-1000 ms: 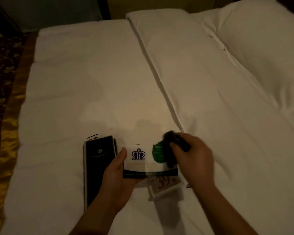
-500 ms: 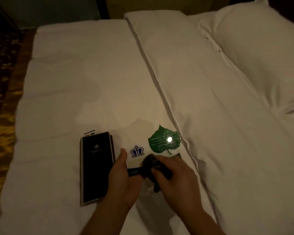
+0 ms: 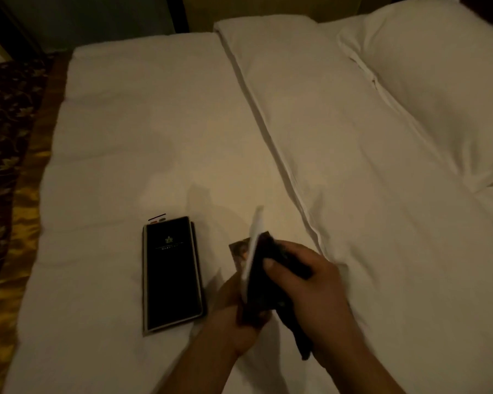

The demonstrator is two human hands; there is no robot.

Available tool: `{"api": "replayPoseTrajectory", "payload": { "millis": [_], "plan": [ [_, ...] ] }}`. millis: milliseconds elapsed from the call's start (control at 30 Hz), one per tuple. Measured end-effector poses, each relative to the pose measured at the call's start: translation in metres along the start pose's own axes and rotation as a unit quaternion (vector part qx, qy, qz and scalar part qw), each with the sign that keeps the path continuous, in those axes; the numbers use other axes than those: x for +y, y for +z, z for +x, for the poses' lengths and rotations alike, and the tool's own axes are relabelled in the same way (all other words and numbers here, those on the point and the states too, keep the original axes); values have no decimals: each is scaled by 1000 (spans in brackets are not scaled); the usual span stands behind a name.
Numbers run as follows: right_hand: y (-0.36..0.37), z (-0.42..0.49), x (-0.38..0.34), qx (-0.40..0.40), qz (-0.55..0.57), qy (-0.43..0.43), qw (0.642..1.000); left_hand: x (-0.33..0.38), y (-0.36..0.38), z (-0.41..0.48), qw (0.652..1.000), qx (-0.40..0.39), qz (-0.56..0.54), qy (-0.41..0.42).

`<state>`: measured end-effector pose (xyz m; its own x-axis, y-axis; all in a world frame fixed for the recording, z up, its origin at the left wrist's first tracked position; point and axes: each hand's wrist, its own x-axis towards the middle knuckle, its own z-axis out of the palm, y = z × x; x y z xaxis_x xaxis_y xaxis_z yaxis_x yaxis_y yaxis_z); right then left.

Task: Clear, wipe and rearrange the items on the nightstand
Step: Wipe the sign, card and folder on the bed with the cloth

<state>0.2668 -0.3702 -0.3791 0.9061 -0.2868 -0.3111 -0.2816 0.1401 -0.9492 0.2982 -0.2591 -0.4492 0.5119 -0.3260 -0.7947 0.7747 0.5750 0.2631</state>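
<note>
Here the white card [image 3: 254, 245] stood on edge above the bed [image 3: 154, 137], low in the view and a little right of centre. Only its thin edge showed, its long axis running from 6 o'clock up to just past 12, the far end tipped slightly toward 1 o'clock. The left hand [image 3: 231, 314] gripped its near end from below. The right hand [image 3: 313, 291] was clamped on a dark cloth [image 3: 273, 280], the thumb pressing the cloth against the card's right face while a loose tail hung toward 6 o'clock.

Just beside the card at 9 o'clock, a small picture card [image 3: 237, 249] lay flat on the cover, partly hidden. Farther out at 9 o'clock lay a black folder [image 3: 170, 274], its long axis 12 to 6, apart from both hands. Something small and flat peeked out past its far end; what it was could not be told.

The bed was dressed in white with a seam running from 12 toward 5 o'clock. A white pillow [image 3: 439, 81] sat at 2 o'clock, and a dark patterned fabric [image 3: 9, 137] edged the bed at 9 to 10 o'clock. The light was dim and warm.

Counted: one white card, one cloth, one folder, one picture card, one pillow, two hands.
</note>
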Motion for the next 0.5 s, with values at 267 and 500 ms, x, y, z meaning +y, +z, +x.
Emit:
{"api": "replayPoseTrajectory", "payload": {
  "millis": [267,500],
  "plan": [
    [-12,2,-36,47,67,-29,996,-3,-21,-1,991,-87,45,-90],
    [-4,7,-21,64,-138,-96,984,-23,-26,-2,986,-102,55,-121]
  ]
}}
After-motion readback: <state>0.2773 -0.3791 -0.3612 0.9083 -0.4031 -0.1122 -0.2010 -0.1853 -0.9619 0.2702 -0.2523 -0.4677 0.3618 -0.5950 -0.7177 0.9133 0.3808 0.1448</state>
